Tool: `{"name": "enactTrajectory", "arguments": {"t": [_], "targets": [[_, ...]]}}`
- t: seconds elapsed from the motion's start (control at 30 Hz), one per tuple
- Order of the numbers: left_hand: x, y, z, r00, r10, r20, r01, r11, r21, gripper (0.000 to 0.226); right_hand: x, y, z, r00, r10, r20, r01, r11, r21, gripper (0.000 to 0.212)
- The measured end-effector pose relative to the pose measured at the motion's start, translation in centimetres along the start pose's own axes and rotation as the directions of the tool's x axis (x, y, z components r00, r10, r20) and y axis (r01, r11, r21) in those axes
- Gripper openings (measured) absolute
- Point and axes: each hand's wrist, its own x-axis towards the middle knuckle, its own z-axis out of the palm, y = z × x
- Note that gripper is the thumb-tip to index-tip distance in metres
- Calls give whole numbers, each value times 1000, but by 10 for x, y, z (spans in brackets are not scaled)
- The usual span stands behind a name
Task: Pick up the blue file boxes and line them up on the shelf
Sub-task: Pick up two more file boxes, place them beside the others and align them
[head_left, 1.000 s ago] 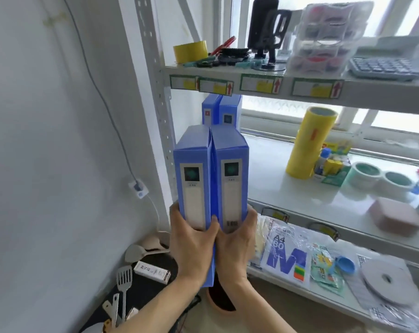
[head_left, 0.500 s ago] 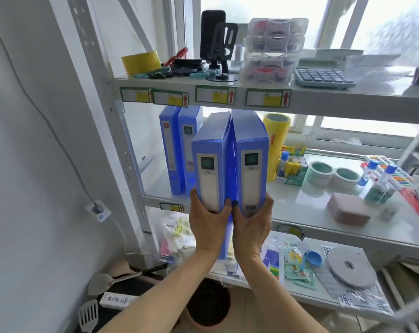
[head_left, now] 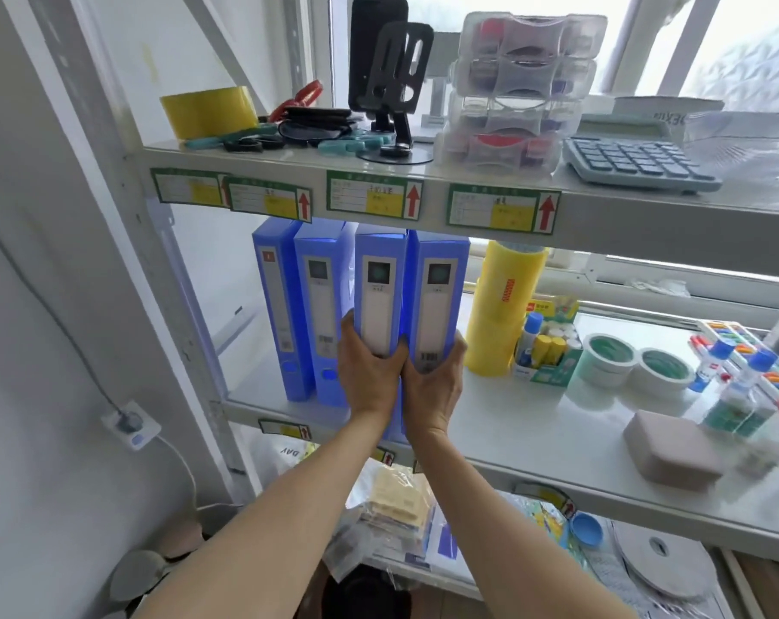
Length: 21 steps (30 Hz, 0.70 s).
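Two blue file boxes [head_left: 280, 306] [head_left: 323, 306] stand upright at the left end of the middle shelf [head_left: 513, 422]. Right of them I hold two more blue file boxes upright, side by side, over the shelf's front part. My left hand [head_left: 367, 373] grips the lower end of the left held box [head_left: 379, 288]. My right hand [head_left: 434, 386] grips the lower end of the right held box [head_left: 439, 297]. The held pair stands level with the two standing boxes and close to them; whether their bottoms rest on the shelf is hidden by my hands.
A tall stack of yellow tape rolls [head_left: 504, 306] stands just right of the held boxes. Glue sticks [head_left: 546, 346], two green tape rolls [head_left: 638, 364], bottles and a brown block [head_left: 673, 449] fill the shelf's right side. The upper shelf [head_left: 468, 203] hangs low above the box tops.
Both hands have carried the two boxes up and forward from below the shelf, in beside the two standing boxes. My view has shifted closer to the shelf.
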Motion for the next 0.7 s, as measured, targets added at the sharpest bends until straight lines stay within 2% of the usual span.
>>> {"name": "enactTrajectory", "arguments": {"t": [0.33,0.53,0.6,0.7], "targets": [[33,-32,34,1000,24,-4,-24,997,-78,75,27,39,18,997,-11,75,10,1000,2,72],[26,-52,28,991,-5,132,17,995,-96,78,27,61,10,991,-68,118,77,994,-73,82],[11,-57,21,984,-23,174,26,1000,-15,83,25,73,3,986,-31,163,52,991,-126,89],[-22,-76,15,978,-82,193,70,995,68,82,21,88,-8,959,104,262,-48,976,-211,100]]}}
